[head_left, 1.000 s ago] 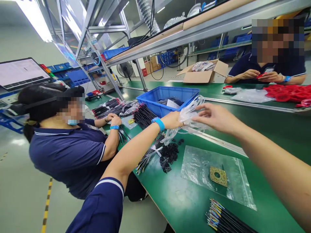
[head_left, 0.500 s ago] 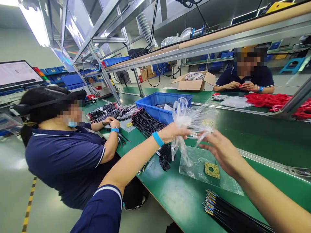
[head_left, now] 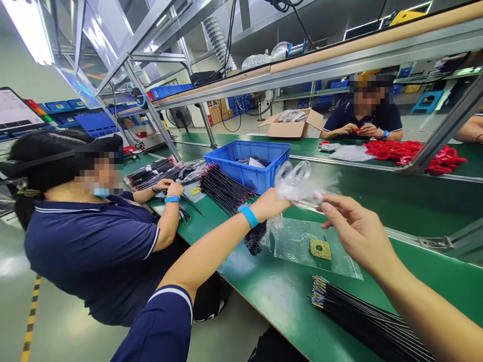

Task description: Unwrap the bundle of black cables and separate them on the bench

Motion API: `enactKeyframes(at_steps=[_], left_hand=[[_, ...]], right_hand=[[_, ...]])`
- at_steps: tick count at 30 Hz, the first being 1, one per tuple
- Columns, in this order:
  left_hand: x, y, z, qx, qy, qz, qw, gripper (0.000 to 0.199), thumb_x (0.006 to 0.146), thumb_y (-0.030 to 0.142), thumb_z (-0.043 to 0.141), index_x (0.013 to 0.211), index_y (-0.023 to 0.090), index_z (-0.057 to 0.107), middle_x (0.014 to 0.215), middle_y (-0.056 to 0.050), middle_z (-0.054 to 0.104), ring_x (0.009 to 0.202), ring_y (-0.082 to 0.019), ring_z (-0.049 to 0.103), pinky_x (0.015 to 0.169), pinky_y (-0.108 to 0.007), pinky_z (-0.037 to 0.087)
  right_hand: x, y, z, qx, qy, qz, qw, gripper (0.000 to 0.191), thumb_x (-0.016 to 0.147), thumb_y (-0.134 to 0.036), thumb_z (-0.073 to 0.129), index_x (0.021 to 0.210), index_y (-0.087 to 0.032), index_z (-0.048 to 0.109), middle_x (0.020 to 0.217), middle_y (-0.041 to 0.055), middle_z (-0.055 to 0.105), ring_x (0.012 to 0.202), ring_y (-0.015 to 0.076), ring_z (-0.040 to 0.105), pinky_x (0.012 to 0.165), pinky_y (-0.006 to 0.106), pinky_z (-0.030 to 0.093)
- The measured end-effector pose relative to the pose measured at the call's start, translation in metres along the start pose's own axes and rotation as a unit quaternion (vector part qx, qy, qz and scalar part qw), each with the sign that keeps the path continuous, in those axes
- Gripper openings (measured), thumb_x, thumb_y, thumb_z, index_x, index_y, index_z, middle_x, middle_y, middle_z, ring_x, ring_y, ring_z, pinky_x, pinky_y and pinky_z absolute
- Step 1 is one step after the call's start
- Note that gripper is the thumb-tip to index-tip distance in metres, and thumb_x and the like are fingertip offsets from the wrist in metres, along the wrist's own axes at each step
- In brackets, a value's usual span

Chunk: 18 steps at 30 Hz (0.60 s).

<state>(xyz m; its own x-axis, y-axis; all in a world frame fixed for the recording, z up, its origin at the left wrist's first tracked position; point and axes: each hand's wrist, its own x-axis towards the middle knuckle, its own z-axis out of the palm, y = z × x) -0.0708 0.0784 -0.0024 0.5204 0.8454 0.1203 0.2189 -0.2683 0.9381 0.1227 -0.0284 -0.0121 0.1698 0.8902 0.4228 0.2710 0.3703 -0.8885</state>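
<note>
Closed around its neck, the left hand point(head_left: 272, 204) has firm hold of a clear plastic bag point(head_left: 296, 183), which forms a crumpled wad above the green bench top point(head_left: 275, 296), with a loose end trailing below the fist. The right hand point(head_left: 358, 234) is open, its fingers point(head_left: 329, 206) spread and curved, just beside the wad and apparently not touching it. Compared with a moment ago, the bag is bunched much smaller and tighter. Nothing stands between the hands and the bag. Below them lie a heap of black foam pieces point(head_left: 254, 237) and a flat zip bag point(head_left: 309, 246) with a tan square pad point(head_left: 320, 249). A bundle of black wires with coloured tips point(head_left: 362, 317) lies near the right forearm, and another black bundle point(head_left: 224, 188) fans out beside a blue plastic bin point(head_left: 245, 163). A seated co-worker point(head_left: 86, 226) handles wires to the left, while another co-worker point(head_left: 364, 113) sits across the bench near red coils point(head_left: 396, 150).
</note>
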Motion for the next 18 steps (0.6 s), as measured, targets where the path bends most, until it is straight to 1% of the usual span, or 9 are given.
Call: enactKeyframes(at_steps=[2,4,6,8,11,12,14,16,18], left_hand=[[0.001,0.003,-0.001,-0.165,-0.021,-0.084,0.983,0.02,0.085,0.019,0.076,0.103,0.013,0.071,0.104,-0.01,0.075,0.092,-0.021,0.07,0.087,-0.036,0.057],[0.0,0.007,0.0,-0.273,-0.046,-0.139,0.951,0.014,0.089,0.023,0.074,0.088,0.013,0.065,0.078,-0.003,0.066,0.069,-0.013,0.064,0.073,-0.03,0.057],[-0.005,0.011,0.003,-0.308,-0.067,-0.147,0.937,0.025,0.095,0.028,0.07,0.079,0.014,0.057,0.061,0.006,0.048,0.049,-0.006,0.045,0.056,-0.021,0.047],[-0.012,0.013,0.007,-0.306,-0.109,-0.147,0.934,0.032,0.096,0.033,0.07,0.076,0.016,0.052,0.057,0.01,0.034,0.042,-0.003,0.027,0.045,-0.016,0.031],[-0.026,0.011,0.01,-0.288,-0.238,-0.153,0.915,0.043,0.086,0.043,0.079,0.071,0.018,0.048,0.054,0.011,0.028,0.042,-0.003,0.018,0.041,-0.017,0.017],[-0.03,0.01,0.01,-0.279,-0.281,-0.152,0.906,0.047,0.081,0.046,0.083,0.07,0.018,0.047,0.053,0.011,0.028,0.042,-0.003,0.018,0.041,-0.018,0.015],[-0.039,0.007,0.012,-0.262,-0.344,-0.149,0.89,0.054,0.071,0.052,0.09,0.067,0.019,0.047,0.051,0.01,0.029,0.042,-0.003,0.019,0.041,-0.02,0.013],[-0.045,0.005,0.015,-0.249,-0.366,-0.139,0.886,0.058,0.066,0.057,0.092,0.067,0.019,0.049,0.049,0.01,0.031,0.042,-0.003,0.02,0.041,-0.021,0.012],[-0.049,0.006,0.018,-0.245,-0.359,-0.123,0.892,0.059,0.065,0.058,0.093,0.067,0.018,0.05,0.047,0.01,0.03,0.041,-0.003,0.021,0.041,-0.021,0.013]], right_hand=[[0.002,0.006,-0.008,-0.033,0.035,-0.026,0.998,0.049,0.086,-0.066,0.074,0.116,-0.026,0.074,0.113,0.0076,0.071,0.084,0.0219,0.066,0.074,0.037,0.058],[0.006,0.018,-0.012,-0.045,0.055,-0.047,0.996,0.05,0.086,-0.063,0.076,0.12,-0.027,0.071,0.116,0.008,0.07,0.1,0.0253,0.067,0.085,0.04,0.058],[0.01,0.029,-0.012,-0.027,0.061,-0.055,0.996,0.055,0.085,-0.063,0.077,0.124,-0.026,0.066,0.121,0.0098,0.068,0.113,0.0284,0.065,0.092,0.044,0.058],[0.013,0.037,-0.012,-0.007,0.087,-0.066,0.994,0.06,0.088,-0.065,0.072,0.131,-0.025,0.059,0.129,0.0119,0.064,0.124,0.0301,0.061,0.102,0.049,0.054],[0.017,0.032,-0.021,0.002,0.146,-0.101,0.984,0.057,0.097,-0.064,0.062,0.14,-0.029,0.051,0.145,0.0122,0.054,0.138,0.0292,0.051,0.116,0.052,0.044],[0.019,0.027,-0.027,0.007,0.137,-0.102,0.985,0.058,0.098,-0.064,0.06,0.145,-0.032,0.047,0.152,0.0113,0.048,0.14,0.0289,0.049,0.114,0.05,0.047],[0.02,0.016,-0.04,0.018,0.063,-0.073,0.995,0.063,0.099,-0.068,0.057,0.152,-0.036,0.041,0.157,0.0115,0.044,0.133,0.0304,0.056,0.095,0.045,0.059],[0.017,0.007,-0.05,0.022,-0.044,-0.024,0.999,0.068,0.097,-0.073,0.055,0.153,-0.036,0.043,0.149,0.0141,0.054,0.117,0.0316,0.067,0.076,0.041,0.063],[0.012,0.002,-0.054,0.001,-0.116,-0.004,0.993,0.07,0.094,-0.076,0.057,0.147,-0.031,0.053,0.133,0.014,0.066,0.111,0.0314,0.069,0.077,0.041,0.063]])
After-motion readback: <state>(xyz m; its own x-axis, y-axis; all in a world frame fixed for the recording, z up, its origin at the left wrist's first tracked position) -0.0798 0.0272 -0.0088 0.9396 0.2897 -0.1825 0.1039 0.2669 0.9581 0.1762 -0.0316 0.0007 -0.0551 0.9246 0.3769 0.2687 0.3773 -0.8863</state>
